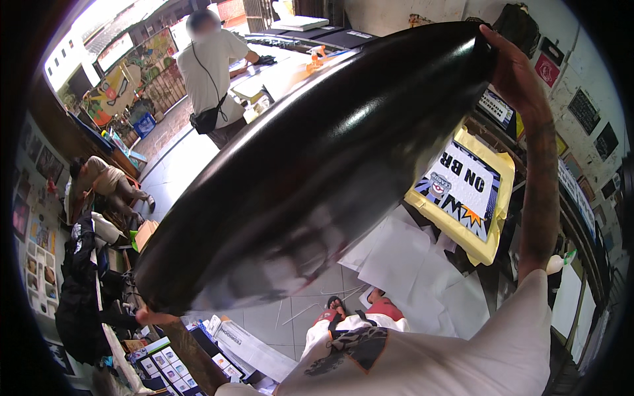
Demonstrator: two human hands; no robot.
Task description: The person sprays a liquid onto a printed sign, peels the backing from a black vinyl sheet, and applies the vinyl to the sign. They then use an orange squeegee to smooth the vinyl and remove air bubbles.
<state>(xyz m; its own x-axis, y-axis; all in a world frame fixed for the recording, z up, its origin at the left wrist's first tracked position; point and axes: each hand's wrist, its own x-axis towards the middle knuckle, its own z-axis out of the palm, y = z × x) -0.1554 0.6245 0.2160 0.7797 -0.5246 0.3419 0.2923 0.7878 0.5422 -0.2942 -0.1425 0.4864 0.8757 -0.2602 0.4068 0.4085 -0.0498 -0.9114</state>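
A large, glossy black sheet (310,165) bows across the middle of the head view, slanting from lower left to upper right and reflecting light. My left hand (157,318) grips its lower left end; only part of the fingers shows below the edge. At the upper right end, my right hand (518,74) is closed on the other corner, its arm stretched high. Behind the sheet's right part lies a printed board (462,181) with a starburst and blue pattern, set on a yellow-edged frame (492,254). The sheet hides much of the space behind it.
A person in a white shirt (211,72) stands at a workbench with an orange spray bottle (317,58). Another person (109,179) sits at far left. White paper sheets (399,261) lie near my feet on the tiled floor (264,320). A long white box (254,348) lies at lower left.
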